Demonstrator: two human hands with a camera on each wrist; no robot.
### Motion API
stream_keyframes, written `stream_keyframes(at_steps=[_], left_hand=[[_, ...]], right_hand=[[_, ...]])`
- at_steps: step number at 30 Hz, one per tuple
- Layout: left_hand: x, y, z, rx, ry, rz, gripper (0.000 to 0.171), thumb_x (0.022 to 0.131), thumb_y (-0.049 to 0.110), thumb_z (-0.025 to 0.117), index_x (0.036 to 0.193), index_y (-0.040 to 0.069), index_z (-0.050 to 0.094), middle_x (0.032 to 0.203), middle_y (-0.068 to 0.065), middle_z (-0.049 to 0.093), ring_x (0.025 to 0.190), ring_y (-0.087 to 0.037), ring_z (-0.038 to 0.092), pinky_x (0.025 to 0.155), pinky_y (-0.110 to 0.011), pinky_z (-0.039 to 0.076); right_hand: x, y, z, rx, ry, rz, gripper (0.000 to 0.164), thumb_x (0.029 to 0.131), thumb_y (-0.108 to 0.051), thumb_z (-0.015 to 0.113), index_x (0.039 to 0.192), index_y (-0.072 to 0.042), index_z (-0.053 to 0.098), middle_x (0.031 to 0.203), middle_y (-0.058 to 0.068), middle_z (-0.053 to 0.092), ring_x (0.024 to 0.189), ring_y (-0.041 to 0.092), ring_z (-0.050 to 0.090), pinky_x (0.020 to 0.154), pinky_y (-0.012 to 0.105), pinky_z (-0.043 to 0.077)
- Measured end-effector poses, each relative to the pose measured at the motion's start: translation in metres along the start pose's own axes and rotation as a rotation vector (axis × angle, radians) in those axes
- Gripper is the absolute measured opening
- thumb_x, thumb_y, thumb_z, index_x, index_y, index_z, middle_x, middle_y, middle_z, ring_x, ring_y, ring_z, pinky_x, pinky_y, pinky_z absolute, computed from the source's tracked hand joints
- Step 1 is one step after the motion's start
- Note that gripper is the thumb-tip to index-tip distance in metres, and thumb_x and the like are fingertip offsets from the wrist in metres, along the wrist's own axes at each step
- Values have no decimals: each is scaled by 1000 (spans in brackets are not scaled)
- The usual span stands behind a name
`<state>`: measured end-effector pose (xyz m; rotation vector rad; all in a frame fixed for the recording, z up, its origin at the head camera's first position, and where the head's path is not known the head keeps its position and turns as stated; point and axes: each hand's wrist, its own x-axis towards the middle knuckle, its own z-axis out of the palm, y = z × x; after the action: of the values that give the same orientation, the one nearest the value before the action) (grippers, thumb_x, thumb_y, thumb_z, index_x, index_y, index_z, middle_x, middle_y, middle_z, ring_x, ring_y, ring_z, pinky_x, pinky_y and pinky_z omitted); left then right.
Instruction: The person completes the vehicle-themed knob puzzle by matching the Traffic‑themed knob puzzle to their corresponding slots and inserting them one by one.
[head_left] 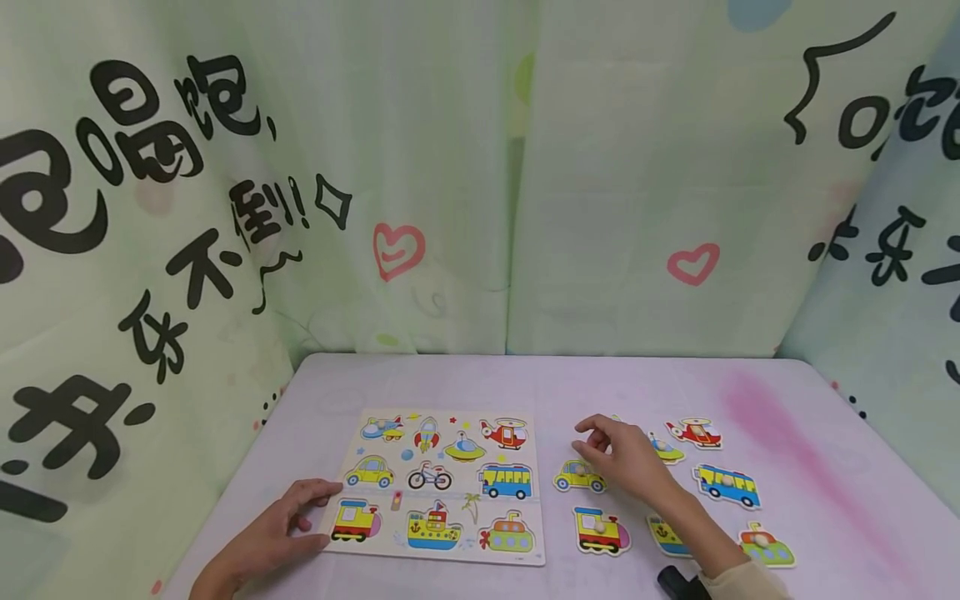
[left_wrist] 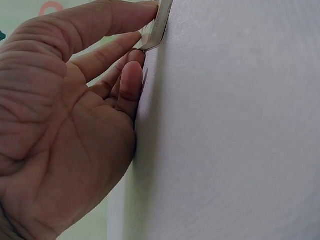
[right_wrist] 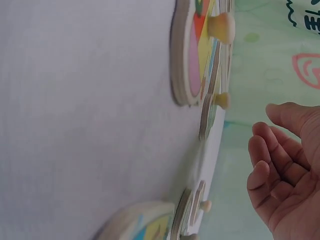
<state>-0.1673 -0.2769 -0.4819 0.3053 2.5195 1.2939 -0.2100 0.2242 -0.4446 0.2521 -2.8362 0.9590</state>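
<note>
A flat wooden puzzle board point(head_left: 397, 500) printed with vehicles lies on the table in the head view. My left hand point(head_left: 281, 529) holds it by its lower left edge, thumb and index finger touching; the left wrist view shows the board's corner point(left_wrist: 156, 37) at the fingertips. My right hand point(head_left: 633, 458) hovers over the loose knobbed pieces, its fingers loosely bent and nothing between them. Under and beside it lie a yellow car piece point(head_left: 577, 477) and a flying saucer piece point(head_left: 667, 451), partly covered. The right wrist view shows the hand point(right_wrist: 290, 175) above the table, beyond a train piece point(right_wrist: 197, 60).
More pieces lie right of the board: a train point(head_left: 600, 533), a helicopter point(head_left: 696, 433), a bus point(head_left: 727, 487), a submarine point(head_left: 767, 547) and a boat point(head_left: 666, 537) partly behind my forearm. A black object point(head_left: 681, 583) sits by the right sleeve. Printed curtains point(head_left: 450, 317) surround the table.
</note>
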Motion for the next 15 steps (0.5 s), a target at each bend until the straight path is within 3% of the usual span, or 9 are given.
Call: stream_keyframes(at_steps=[15], left_hand=[[-2,0,0,7,0,48,67,84,14,82,143,6,53,142,-18,45,95,-10,49,79,-21,43]], right_hand=[[-2,13,-10,-37,51,8,32,90,-20,79,115,-3,71,88,-2,68,83,16,61,74,31,51]])
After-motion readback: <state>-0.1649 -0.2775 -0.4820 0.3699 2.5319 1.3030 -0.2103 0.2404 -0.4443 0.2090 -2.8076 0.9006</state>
